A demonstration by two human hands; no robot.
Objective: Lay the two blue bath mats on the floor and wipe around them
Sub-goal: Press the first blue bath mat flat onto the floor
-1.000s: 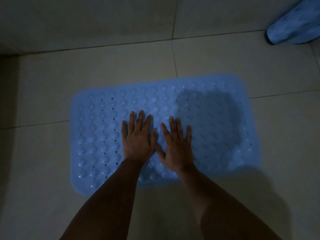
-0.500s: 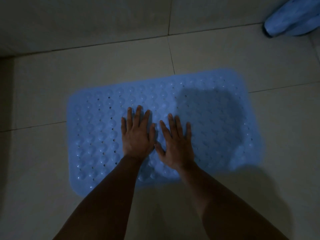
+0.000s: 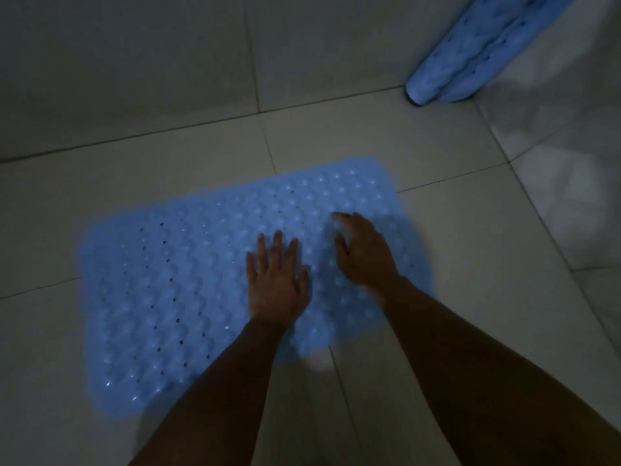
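one blue bath mat spread flat on the tiled floor, long side across the view, bumps and small holes all over. left hand palm down near the mat's middle, fingers straight and spread, pressing. right hand just beside it toward the right end, blurred, fingers loosely bent over the surface and gripping nothing; contact with the mat not clear. second blue mat rolled up, propped in the far right corner against the wall, well apart from the first.

probably soft, floppy rubber or plastic: light, bending under its own weight, likely clinging to smooth tile once pressed. best flattened with open palms working outward. for the roll, a grip around its middle or lower end, then unrolling from one short edge. wet tile likely slippery. no cloth in view.
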